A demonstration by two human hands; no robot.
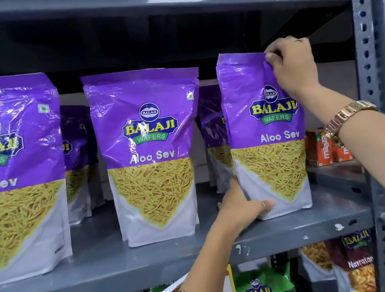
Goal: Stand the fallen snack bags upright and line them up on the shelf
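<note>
Three purple Aloo Sev bags stand upright along the front of the grey shelf [155,263]. The left bag [9,178] is partly cut off by the frame edge. The middle bag [149,153] stands alone. My right hand [293,68] pinches the top right corner of the right bag [267,148]. My left hand [241,205] grips that same bag's lower left corner at the shelf. More purple bags [80,160] stand behind, in the gaps of the front row.
A perforated grey upright post [377,61] bounds the shelf on the right. Orange juice cartons [323,148] sit beyond it. Green and maroon snack bags [258,291] fill the shelf below. Another shelf board [136,6] runs close overhead.
</note>
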